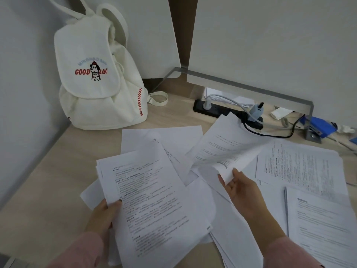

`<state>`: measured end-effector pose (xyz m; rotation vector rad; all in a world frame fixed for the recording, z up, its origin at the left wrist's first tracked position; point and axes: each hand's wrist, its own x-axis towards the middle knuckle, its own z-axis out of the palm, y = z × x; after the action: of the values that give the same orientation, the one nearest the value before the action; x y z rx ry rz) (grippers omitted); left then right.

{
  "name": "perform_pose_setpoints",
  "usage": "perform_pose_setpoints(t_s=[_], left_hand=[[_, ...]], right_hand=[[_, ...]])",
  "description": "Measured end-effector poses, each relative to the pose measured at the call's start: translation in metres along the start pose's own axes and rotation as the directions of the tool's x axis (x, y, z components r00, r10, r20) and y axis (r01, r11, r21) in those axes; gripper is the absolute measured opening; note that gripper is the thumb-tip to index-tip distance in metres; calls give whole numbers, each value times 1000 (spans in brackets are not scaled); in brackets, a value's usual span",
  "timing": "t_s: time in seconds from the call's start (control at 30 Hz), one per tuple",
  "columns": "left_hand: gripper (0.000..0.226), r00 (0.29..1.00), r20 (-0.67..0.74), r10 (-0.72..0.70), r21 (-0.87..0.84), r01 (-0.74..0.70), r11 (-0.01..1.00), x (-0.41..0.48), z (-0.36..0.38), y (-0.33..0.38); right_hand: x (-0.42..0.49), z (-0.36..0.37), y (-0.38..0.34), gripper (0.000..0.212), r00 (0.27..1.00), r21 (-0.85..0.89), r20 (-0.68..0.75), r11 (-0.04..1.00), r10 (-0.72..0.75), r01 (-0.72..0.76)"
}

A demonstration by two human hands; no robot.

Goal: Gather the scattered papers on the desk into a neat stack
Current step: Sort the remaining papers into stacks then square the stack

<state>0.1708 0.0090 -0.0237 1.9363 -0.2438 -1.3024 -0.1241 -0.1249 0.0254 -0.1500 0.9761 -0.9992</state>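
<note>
Head view shows the left hand (105, 213) clamped on a loose bundle (152, 200) and the right hand (239, 188) pinching a lifted sheet (228, 146), which may crease or slip if pulled fast.

Soft, even, cool-white light fills the scene, bright enough to wash the white printed paper sheets (301, 167) almost to blankness, with no hard glare. Shadows are faint: a soft one lies under the lifted sheet (222, 149) pinched in the right hand (241, 188), and a darker band sits beneath the grey metal shelf (251, 88) at the far edge. The lifted sheet is motion-blurred, its print smeared. Wide-angle distortion bends the pale wooden counter (48, 171) edge at the left and stretches the near corners, where pink sleeves (77, 250) go soft.
</note>
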Motion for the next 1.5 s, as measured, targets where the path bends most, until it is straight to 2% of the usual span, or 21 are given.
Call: perform_pose_setpoints(t_s=[0.1,0.2,0.23,0.3,0.37,0.47,0.53,0.57,0.63,0.7,0.73,0.8,0.87,0.93,1.03,1.1,1.2,1.27,1.33,1.43,1.5], left_hand=[[19,1000,0,-6,24,6,1000,1,-3,1],[26,1000,-11,-13,39,13,999,4,-3,2],[27,1000,-15,-16,43,17,999,4,-2,2],[28,1000,-14,-27,56,28,998,3,-1,1],[31,999,-16,-39,71,40,997,3,-1,0],[34,998,-18,-52,73,53,996,3,0,1],[35,998,-6,-55,81,55,995,3,0,4],[35,999,3,-53,85,52,995,3,0,5],[35,999,23,-44,88,42,995,4,0,5],[33,999,43,-32,79,28,996,2,0,6],[31,998,51,-22,71,19,997,2,-1,7],[28,998,57,1,76,-5,997,2,-2,8],[26,998,57,13,106,-19,994,3,-4,9],[21,997,76,18,135,-28,990,3,-6,10],[20,993,113,23,188,-44,981,2,-9,12],[21,991,131,32,227,-62,972,2,-10,13],[15,988,149,48,247,-85,965,2,-9,15],[9,985,160,63,219,-98,971,-1,-4,16],[5,977,195,88,219,-131,967,-4,1,18],[15,966,232,118,261,-179,949,-3,5,14],[19,968,217,125,273,-183,944,1,6,8]], right_hand=[[-12,-1,4,10,1000,-82,4,996,20,-19],[-20,-8,0,35,997,54,-68,997,-45,49],[-24,-9,-2,32,996,109,-70,992,-59,67],[-29,-11,-5,8,995,186,-37,978,-93,98],[-31,-16,-3,13,994,185,5,977,-112,110],[-34,-23,4,39,996,22,90,1000,10,-12],[-35,-29,10,29,977,-241,121,960,174,-141],[-34,-31,13,20,964,-390,89,899,250,-197],[-28,-42,17,22,943,-703,-57,657,328,-271],[-20,-47,13,21,951,-920,-153,314,268,-237],[-15,-48,10,21,967,-977,-148,120,209,-175],[-5,-45,0,29,991,-970,-83,-236,105,-56],[2,-32,-10,38,1000,-874,7,-486,27,19],[8,-11,-17,41,995,-775,99,-627,8,82],[15,30,-15,45,975,-612,218,-772,42,170],[21,54,-3,46,925,-491,371,-829,80,269],[34,83,25,47,803,-356,576,-837,154,416],[42,100,48,46,675,-235,711,-838,198,493],[49,112,69,42,528,-166,832,-833,169,528],[55,119,100,39,417,-222,901,-698,120,681],[52,124,112,34,424,-322,903,-549,67,771]])
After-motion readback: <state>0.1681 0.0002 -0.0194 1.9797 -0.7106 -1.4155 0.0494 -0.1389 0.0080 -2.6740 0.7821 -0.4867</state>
